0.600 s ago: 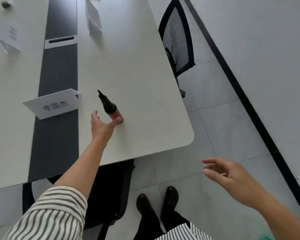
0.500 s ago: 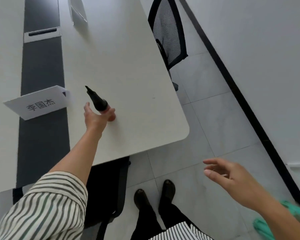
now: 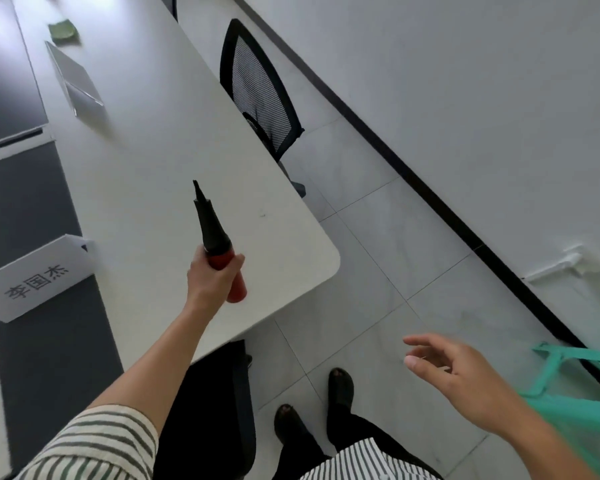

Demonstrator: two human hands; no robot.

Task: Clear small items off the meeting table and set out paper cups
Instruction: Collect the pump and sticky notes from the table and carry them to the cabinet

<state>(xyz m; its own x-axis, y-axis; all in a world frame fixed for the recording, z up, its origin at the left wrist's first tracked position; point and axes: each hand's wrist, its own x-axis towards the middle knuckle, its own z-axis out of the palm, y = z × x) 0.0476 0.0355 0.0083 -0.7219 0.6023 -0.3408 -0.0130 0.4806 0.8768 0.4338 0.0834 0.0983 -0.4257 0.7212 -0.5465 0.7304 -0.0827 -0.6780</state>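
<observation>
My left hand point(image 3: 211, 278) grips the red handle of a small hand pump point(image 3: 212, 233) with a black tapered body and nozzle, lifted above the near corner of the white meeting table point(image 3: 160, 143). The nozzle points away from me. My right hand point(image 3: 454, 372) hovers over the floor to the right of the table, fingers spread and relaxed, holding nothing. A green bag point(image 3: 575, 400) hangs from my right forearm. No paper cups are in view.
A white name card point(image 3: 35, 278) stands on the table's dark centre strip point(image 3: 32, 209). A clear card stand point(image 3: 75, 81) and a green item point(image 3: 63, 31) lie farther back. A black mesh chair point(image 3: 260, 88) stands at the right edge, another chair point(image 3: 219, 393) below the near corner.
My left hand has closed round the pump and lifted it off the table. The green bag has come into view on my right arm. The camera has shifted.
</observation>
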